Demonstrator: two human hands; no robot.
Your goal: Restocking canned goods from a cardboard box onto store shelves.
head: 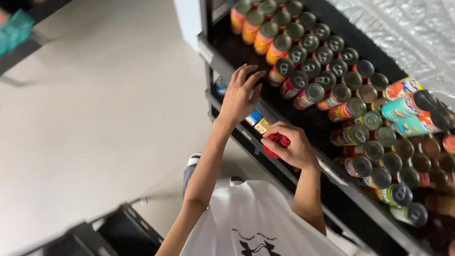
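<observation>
Red crumpled cloth (pixel 278 143) in right hand (pixel 291 147), left hand (pixel 239 95) near round metal-topped cans (pixel 310 92)

We see bare dark shelf (pixel 246 52) open ahead of left hand (pixel 239 97); packed rows of cans (pixel 327 71) block the right side, lower can rows (pixel 379 161) crowd beyond right hand (pixel 289 144), floor (pixel 95 118) wide open left
</observation>
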